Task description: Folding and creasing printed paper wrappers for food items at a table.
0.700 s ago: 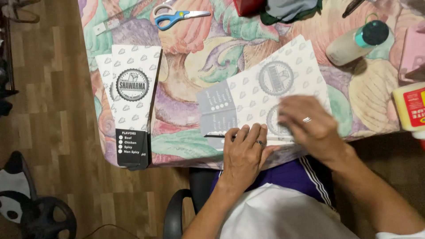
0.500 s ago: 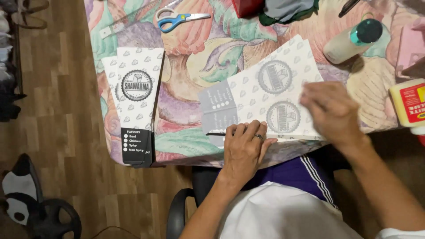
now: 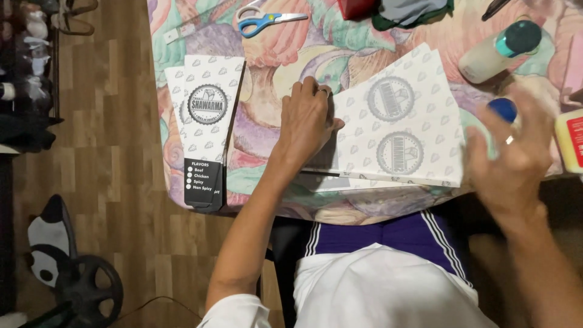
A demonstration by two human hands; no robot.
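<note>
Head view looks straight down on a desk (image 3: 285,140) covered by a cloth with swirling pastel patterns, and you sit at its near edge. Your left hand (image 3: 310,121) lies palm down, fingers (image 3: 306,91) together and flat, pressing the left end of a flat white paper sleeve (image 3: 398,130) printed with small grey icons and two round grey seals; it grips nothing, it only holds the sleeve down. The sleeve lies tilted across the middle of the desk, its lower edge close to the near rim, and more sheets of the same kind seem to lie under it, though the stack is hard to count. Your right hand (image 3: 513,158) hovers off the sleeve's right edge with the fingers spread wide and a ring on one of them; it is blurred, so you cannot tell if it touches anything. A blue cap (image 3: 503,109) shows just behind those fingers. To the left, well apart, a folded stack of matching sleeves (image 3: 206,127) with a black lower panel hangs over the desk's near edge. Blue-handled scissors (image 3: 267,19) lie at the far side, and a white bottle with a teal cap (image 3: 498,50) lies at the far right.
</note>
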